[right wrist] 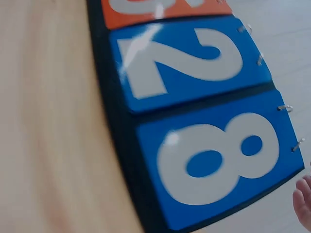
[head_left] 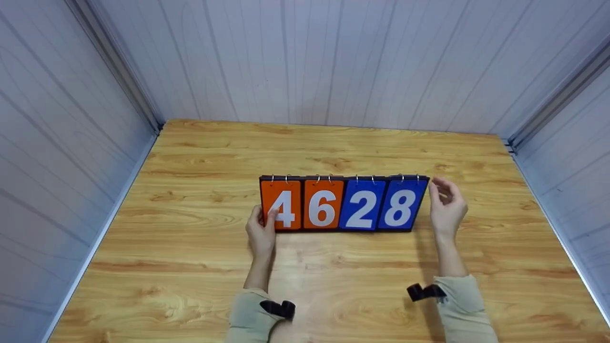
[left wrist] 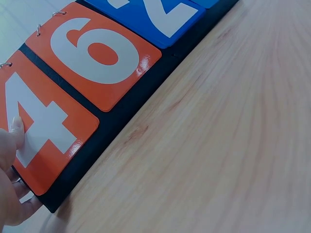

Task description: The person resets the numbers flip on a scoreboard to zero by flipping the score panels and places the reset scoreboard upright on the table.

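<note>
A black flip scoreboard [head_left: 303,205] stands tilted back on the wooden table, its number cards hung on metal rings along the top edge. It reads 4 and 6 on orange cards, then 2 and 8 on blue ones. My left hand [head_left: 261,234] grips its left end, with the thumb [left wrist: 17,131] over the orange 4 card [left wrist: 46,126] and the other fingers behind the board. Beside the upper right corner, my right hand [head_left: 448,212] is raised with loosely bent fingers. In the right wrist view its fingertips [right wrist: 303,196] appear just off the blue 8 card [right wrist: 218,160].
The wood-grain table [head_left: 333,281] spreads around the board. Pale panel walls [head_left: 305,62] enclose its back and both sides. Black camera straps [head_left: 281,308] sit on both sleeved wrists.
</note>
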A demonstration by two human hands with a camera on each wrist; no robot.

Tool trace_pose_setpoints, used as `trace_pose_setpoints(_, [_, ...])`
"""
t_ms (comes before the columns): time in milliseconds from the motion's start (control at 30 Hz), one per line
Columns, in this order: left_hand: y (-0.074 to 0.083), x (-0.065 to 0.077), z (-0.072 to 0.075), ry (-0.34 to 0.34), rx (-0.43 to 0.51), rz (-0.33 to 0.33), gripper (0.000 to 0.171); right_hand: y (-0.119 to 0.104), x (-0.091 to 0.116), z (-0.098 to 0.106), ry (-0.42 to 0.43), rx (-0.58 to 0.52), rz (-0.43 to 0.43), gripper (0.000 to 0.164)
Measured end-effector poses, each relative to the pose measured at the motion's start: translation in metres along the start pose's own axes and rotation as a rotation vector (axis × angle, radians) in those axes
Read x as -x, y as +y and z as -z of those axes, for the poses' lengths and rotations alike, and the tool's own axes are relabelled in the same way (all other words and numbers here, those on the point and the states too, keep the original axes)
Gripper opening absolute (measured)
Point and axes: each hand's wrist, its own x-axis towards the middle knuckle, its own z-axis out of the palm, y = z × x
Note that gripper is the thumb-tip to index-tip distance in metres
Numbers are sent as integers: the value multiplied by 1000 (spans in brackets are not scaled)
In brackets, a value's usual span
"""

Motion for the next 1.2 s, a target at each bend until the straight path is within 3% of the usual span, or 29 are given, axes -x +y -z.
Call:
trace_pose_setpoints(300, [1,0,0,-3,-24,19,16,25,29,-2,-17,-52,-99,23])
trace_pose_setpoints(567, [2,-2,1,-6,-30,19,15,52,41,-8,-14,21,-118,30])
trace_pose_setpoints(767, [1,-1,1,0,-54,-27,17,61,43,-7,4,89,-163,30])
trace_pose_setpoints(1033, [2,0,1,4,-62,-16,18,77,40,6,1,89,-127,21])
trace_pose_setpoints(1200, [2,0,2,2,-57,0,16,57,44,15,14,167,-21,21])
